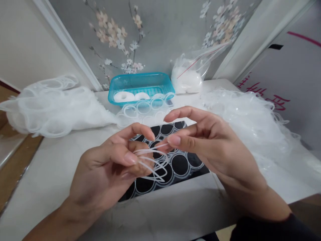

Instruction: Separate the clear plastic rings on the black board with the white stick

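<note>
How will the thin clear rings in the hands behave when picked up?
Probably floppy: the rings bend and cross unevenly in the left hand. Likely very light, being thin strands. They look glossy, so they may slip from a fingertip grip.

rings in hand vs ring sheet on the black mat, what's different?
The loose rings are thin separate loops bunched in the left hand; the ring sheet has its circles joined in rows. The loose rings are held up, overlapping; the ring sheet lies flat on the black mat. Both are clear whitish plastic.
</note>
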Tool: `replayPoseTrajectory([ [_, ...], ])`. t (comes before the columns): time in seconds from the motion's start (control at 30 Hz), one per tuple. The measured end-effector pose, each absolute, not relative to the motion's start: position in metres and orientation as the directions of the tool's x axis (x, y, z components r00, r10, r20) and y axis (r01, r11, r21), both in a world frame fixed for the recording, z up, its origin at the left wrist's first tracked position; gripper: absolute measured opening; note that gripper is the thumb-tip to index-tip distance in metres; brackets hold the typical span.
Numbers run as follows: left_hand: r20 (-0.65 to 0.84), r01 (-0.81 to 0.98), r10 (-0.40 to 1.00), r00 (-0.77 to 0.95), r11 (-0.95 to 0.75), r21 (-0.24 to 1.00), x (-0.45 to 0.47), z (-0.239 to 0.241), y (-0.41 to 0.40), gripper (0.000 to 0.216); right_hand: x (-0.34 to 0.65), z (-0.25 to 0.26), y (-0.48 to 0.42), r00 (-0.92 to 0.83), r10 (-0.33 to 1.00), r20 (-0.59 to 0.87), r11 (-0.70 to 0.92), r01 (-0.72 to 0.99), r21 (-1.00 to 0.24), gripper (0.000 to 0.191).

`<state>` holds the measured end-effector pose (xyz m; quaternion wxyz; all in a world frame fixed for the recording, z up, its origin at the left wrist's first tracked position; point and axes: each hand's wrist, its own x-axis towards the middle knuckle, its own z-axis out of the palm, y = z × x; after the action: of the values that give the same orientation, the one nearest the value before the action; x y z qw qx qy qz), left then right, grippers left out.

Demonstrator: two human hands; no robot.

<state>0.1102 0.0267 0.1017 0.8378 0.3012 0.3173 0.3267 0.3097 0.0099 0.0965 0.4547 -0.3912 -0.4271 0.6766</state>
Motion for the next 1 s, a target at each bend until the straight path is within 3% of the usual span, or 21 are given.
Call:
replayPoseTrajectory([
  [0.17,-0.36,-0.433,0.78,0.512,0.597,0.675,0.114,0.099,0.03,0.024,0.302,0.092,0.018,-0.384,0.913,-0.138,-0.292,-0.377,-0.879,0.011],
  [0.5,-0.45,-0.533,0.783,0.429,0.622,0.574,0.116,0.093,0.038,0.019,0.303,0.081,0.024,-0.609,0.781,-0.138,-0.455,-0.403,-0.794,0.022],
  [0.73,-0.556,-0.56,0.753,0.351,0.645,0.52,0.12,0.098,0.038,0.018,0.308,0.087,0.024,-0.626,0.769,-0.129,-0.474,-0.423,-0.772,0.024],
  [1.0,-0.541,-0.547,0.744,0.391,0.661,0.513,0.12,0.094,0.041,0.016,0.309,0.093,0.021,-0.639,0.761,-0.113,-0.484,-0.444,-0.754,0.021],
])
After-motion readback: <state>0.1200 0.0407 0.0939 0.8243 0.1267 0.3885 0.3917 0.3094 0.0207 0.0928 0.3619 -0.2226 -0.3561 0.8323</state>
